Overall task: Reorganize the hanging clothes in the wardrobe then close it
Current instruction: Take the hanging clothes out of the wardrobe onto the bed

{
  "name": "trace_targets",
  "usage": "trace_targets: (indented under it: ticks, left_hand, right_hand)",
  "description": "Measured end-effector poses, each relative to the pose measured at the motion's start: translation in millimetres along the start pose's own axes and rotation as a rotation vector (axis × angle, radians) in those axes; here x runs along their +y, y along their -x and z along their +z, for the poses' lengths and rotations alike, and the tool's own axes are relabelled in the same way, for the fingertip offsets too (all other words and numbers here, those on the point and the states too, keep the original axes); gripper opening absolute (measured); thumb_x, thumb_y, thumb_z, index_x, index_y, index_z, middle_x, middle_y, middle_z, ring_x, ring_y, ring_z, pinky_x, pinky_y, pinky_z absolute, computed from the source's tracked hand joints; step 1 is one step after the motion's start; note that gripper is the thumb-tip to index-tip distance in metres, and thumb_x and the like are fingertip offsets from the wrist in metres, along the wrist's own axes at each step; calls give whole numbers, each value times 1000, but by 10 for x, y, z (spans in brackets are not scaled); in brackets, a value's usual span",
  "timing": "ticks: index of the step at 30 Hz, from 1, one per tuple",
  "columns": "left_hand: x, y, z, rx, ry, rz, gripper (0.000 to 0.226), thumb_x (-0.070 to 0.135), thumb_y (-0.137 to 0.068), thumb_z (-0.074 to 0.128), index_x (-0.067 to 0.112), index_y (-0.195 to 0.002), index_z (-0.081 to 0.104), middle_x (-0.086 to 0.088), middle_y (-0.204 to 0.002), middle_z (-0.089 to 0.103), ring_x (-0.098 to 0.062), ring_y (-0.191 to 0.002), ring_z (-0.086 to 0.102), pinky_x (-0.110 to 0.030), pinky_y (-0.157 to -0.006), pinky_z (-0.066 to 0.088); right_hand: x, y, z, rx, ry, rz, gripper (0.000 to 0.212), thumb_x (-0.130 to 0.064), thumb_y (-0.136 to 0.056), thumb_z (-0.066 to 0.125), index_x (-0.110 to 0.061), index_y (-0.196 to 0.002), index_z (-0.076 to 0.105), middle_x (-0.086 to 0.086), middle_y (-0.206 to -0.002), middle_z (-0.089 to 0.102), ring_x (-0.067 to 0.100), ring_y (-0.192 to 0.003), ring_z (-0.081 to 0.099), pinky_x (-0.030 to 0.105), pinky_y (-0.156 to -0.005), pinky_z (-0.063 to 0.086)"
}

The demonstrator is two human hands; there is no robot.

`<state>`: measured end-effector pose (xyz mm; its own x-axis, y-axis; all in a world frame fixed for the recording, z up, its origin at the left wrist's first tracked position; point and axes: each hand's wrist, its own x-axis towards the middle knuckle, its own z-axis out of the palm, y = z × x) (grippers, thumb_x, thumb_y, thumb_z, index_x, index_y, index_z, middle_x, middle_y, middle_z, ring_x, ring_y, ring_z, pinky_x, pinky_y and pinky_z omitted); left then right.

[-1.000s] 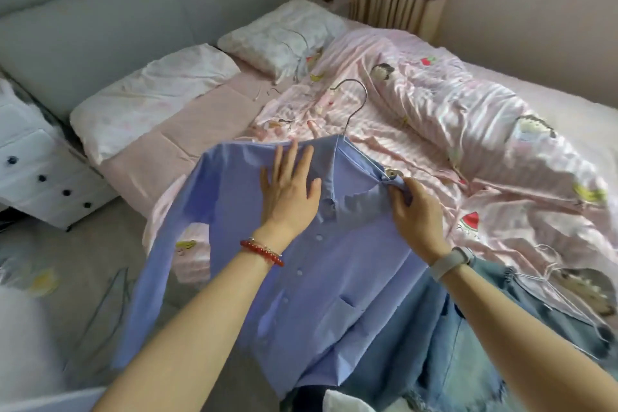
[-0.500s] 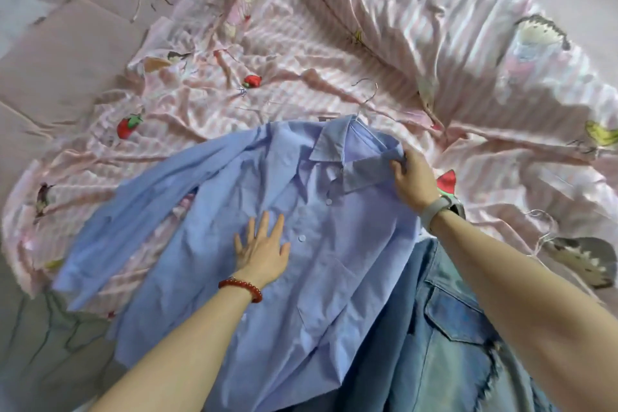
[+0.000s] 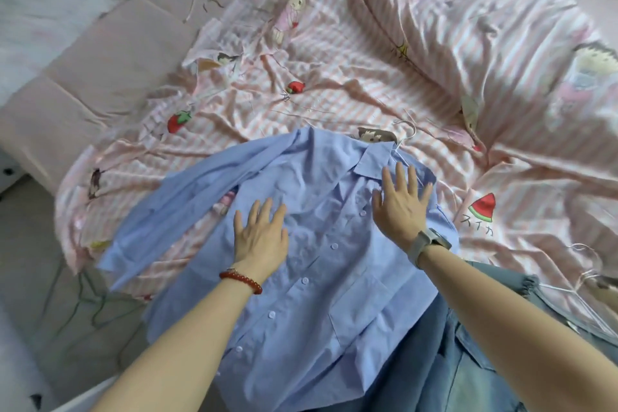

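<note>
**Shirt laid flat, collar pointing away**

The blue shirt [image 3: 321, 254] lies front-up on the striped quilt [image 3: 368, 84], long axis running from the person toward the far collar and wire hanger [image 3: 406, 134]. Left hand [image 3: 261, 234] and right hand [image 3: 399, 207] press flat, fingers straight, gripping nothing (right is nearer the collar). A denim garment [image 3: 468, 361] lies partly beneath, right.

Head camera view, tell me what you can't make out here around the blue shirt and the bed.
- Hanger: only its hook shows; the blue shirt covers the rest.
- Denim garment: cut off by the bottom edge, partly under the shirt and the right arm.
- Shirt fabric beneath the left hand and right hand: hidden by the flat palms.
- Wardrobe: not in this view at all.
- Wire hangers near the right edge: thin and too faint to count.
</note>
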<state>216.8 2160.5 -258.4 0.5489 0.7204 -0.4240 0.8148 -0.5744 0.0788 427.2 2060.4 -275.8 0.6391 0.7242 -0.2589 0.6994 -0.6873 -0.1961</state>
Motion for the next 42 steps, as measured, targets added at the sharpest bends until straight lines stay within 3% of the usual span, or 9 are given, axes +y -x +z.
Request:
trace_targets:
  ticks: [8, 12, 15, 22, 26, 32, 37, 40, 42]
  left_hand:
    - [-1192, 1259, -532, 459, 155, -264, 39, 16, -84, 59, 10, -122, 58, -13, -129, 54, -30, -119, 51, -57, -98, 31]
    - [-1885, 2402, -457, 543, 197, -469, 43, 29, -79, 38, 12, -108, 66, -10, -114, 64, -29, -106, 60, -60, -88, 40]
    - [-2393, 3392, -283, 580, 230, -646, 48, 32, -80, 32, 13, -111, 64, -9, -118, 61, -29, -110, 57, -58, -91, 38]
    - [-3354, 5839, 292, 799, 125, -1095, 43, 29, -79, 34, 11, -103, 65, -11, -109, 64, -29, -105, 58, -52, -91, 39]
    - [-3569, 7101, 514, 856, 63, -1356, 43, 28, -79, 34, 12, -103, 65, -10, -112, 63, -22, -110, 44, -50, -91, 37]
    - [-3656, 8436, 476, 976, -140, -1619, 39, 25, -83, 36, 12, -106, 65, -10, -117, 61, -23, -111, 46, -44, -89, 30]
    - [-3747, 9152, 303, 1146, -352, -1751, 36, 22, -85, 40, 10, -112, 61, -10, -119, 58, -22, -110, 44, -40, -89, 27]
    - [-3904, 9496, 207, 1168, -367, -1850, 41, 28, -88, 37, 9, -119, 57, -9, -124, 56, -21, -116, 44, -41, -92, 28]
    - [-4025, 9648, 163, 1156, -392, -1871, 42, 30, -88, 37, 9, -117, 59, -10, -124, 56, -22, -119, 43, -41, -93, 29]
  right_hand:
    - [-1594, 1024, -329, 52, -189, -369, 45, -29, -94, 38, -7, -134, 43, 12, -142, 41, 33, -137, 25, 58, -108, 14]
    - [-2491, 1939, -243, -2, -268, -673, 51, -34, -84, 30, -5, -113, 61, 13, -115, 63, 36, -114, 54, 56, -92, 43]
    - [-3175, 2770, -158, -38, -262, -930, 41, -27, -78, 36, -7, -98, 66, 9, -96, 69, 34, -94, 64, 50, -77, 52]
    - [-4569, 4809, 149, -155, -128, -1430, 41, -30, -77, 37, -13, -96, 68, 5, -96, 69, 31, -95, 65, 46, -78, 52]
    - [-5145, 5923, 276, -309, -131, -1641, 57, -36, -81, 24, -8, -112, 63, 11, -118, 62, 34, -119, 51, 52, -97, 39]
    - [-5812, 7260, 315, -403, -206, -1927, 67, -43, -81, 14, -10, -121, 58, 9, -127, 56, 30, -124, 45, 41, -103, 33]
    - [-6392, 8218, 234, -655, -342, -2025, 41, -25, -93, 33, -8, -122, 56, 10, -125, 57, 28, -116, 51, 29, -98, 35]
    - [-6779, 8846, 65, -914, -488, -1931, 32, -17, -97, 38, -6, -121, 57, 11, -121, 60, 26, -113, 53, 16, -87, 32]
    - [-7023, 9264, -103, -1150, -543, -1793, 30, -13, -96, 38, -4, -120, 56, 14, -119, 60, 27, -112, 53, 20, -94, 35]
